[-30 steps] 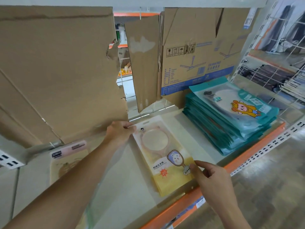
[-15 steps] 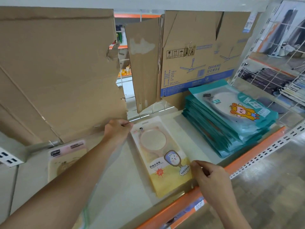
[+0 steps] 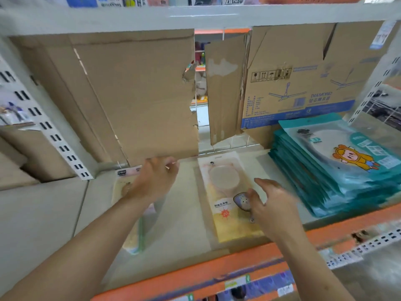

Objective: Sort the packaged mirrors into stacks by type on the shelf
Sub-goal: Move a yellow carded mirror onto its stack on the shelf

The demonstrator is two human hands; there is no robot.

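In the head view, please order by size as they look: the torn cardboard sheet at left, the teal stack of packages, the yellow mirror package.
Largest: torn cardboard sheet.
Then: teal stack.
Smallest: yellow mirror package.
The sheet stands farther back, so its true size is likely larger still.

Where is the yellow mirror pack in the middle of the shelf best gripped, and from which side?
Likely its near short edge, pinched from the front. The yellow mirror pack lies flat, long axis running back, and that edge is closest to the orange shelf lip and the right hand.
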